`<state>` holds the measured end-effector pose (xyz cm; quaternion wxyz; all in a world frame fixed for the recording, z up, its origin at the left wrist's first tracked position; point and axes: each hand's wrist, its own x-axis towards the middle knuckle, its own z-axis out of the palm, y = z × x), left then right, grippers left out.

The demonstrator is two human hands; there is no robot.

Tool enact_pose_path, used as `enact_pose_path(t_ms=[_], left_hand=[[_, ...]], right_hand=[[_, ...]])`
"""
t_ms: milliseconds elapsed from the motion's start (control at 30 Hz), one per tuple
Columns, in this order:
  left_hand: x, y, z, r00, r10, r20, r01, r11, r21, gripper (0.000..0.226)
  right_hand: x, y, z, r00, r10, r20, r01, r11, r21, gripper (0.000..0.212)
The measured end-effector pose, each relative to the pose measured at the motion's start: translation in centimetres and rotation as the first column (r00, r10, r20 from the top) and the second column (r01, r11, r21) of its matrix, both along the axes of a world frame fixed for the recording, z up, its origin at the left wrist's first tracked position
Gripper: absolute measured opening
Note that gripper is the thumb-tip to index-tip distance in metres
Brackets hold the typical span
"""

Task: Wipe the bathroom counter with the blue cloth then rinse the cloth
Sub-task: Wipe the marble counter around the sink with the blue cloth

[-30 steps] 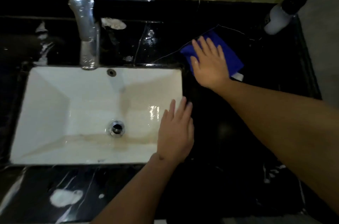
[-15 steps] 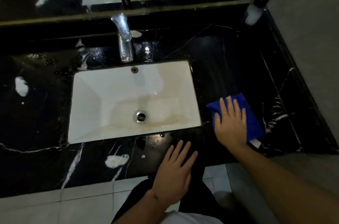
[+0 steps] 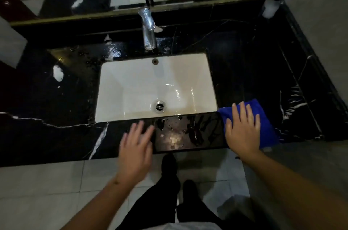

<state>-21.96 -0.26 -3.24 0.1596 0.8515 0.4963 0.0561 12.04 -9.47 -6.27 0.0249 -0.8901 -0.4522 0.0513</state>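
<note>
Pressing flat with fingers spread, the right hand [image 3: 243,129] is holding the blue cloth [image 3: 267,126] down against the black marble table [image 3: 254,71], not gripping it but pinning it under an open palm. The cloth is lying on the front right part of the table, just beside the near right corner of the white sink [image 3: 116,86]. The left hand [image 3: 136,146] is hovering open and empty over the table's front edge, fingers loosely fanned, holding nothing. By my reading the wiping step is under way, with rinsing not yet begun; droplets are glistening on the strip in front of the sink, so the next stroke is probably calling for a sweep leftward across that wet patch, keeping pressure even. The faucet [image 3: 148,30] is standing behind the sink. A pump bottle [image 3: 271,6] is sitting in the far right corner; no writing or brand on it is readable.
</note>
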Motion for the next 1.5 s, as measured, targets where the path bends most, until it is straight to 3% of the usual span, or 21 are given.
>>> enact_pose_path(t_ms=[167, 300, 467, 633, 700, 800, 867, 1033, 1167, 1333, 1500], left_hand=[[-11.8, 3.1, -0.4, 0.932, 0.299, -0.205, -0.314, 0.948, -0.045, 0.065], [-16.0, 3.6, -1.8, 0.909, 0.273, -0.316, -0.313, 0.946, -0.083, 0.072], [-15.1, 2.7, -3.8, 0.916, 0.337, -0.22, -0.354, 0.935, -0.04, 0.063], [-16.4, 3.0, -3.6, 0.95, 0.282, -0.138, -0.29, 0.956, -0.043, 0.06], [-17.8, 3.3, -2.8, 0.964, 0.266, -0.012, -0.267, 0.961, -0.076, 0.061], [-21.7, 4.5, -2.5, 0.875, 0.451, 0.174, -0.434, 0.892, -0.127, 0.055], [-25.2, 5.8, -2.7, 0.811, 0.564, 0.155, -0.554, 0.826, -0.108, 0.056], [-31.1, 9.0, -1.5, 0.706, 0.692, 0.151, -0.674, 0.722, -0.158, 0.053], [-32.3, 10.1, -1.4, 0.783, 0.621, 0.015, -0.611, 0.775, -0.161, 0.053], [-31.6, 9.9, -1.7, 0.785, 0.619, -0.03, -0.608, 0.759, -0.233, 0.053], [-31.7, 9.7, -1.9, 0.799, 0.584, -0.142, -0.601, 0.767, -0.224, 0.063]], right_hand=[[-0.6, 0.2, -0.4, 1.0, -0.013, 0.007, 0.012, 0.995, 0.099, 0.066], [-2.2, 1.0, -0.8, 0.992, -0.101, -0.074, 0.112, 0.981, 0.16, 0.065], [-8.3, 3.0, -0.2, 0.982, -0.153, -0.107, 0.171, 0.966, 0.192, 0.064], [-21.0, 7.7, -0.1, 0.983, -0.162, -0.089, 0.172, 0.978, 0.118, 0.063], [-27.1, 10.4, 0.0, 0.99, -0.093, -0.103, 0.1, 0.993, 0.066, 0.064], [-36.2, 14.8, 0.1, 0.981, 0.161, -0.105, -0.157, 0.987, 0.044, 0.069], [-42.6, 17.9, -0.1, 0.928, 0.346, -0.136, -0.343, 0.938, 0.05, 0.071], [-52.5, 24.1, -0.5, 0.729, 0.661, -0.177, -0.659, 0.748, 0.079, 0.066], [-52.9, 24.8, -0.6, 0.637, 0.754, -0.161, -0.759, 0.65, 0.042, 0.06], [-46.8, 20.7, 0.0, 0.532, 0.834, -0.143, -0.831, 0.547, 0.1, 0.056], [-35.5, 15.0, 0.3, 0.584, 0.803, -0.123, -0.811, 0.584, -0.04, 0.058]])
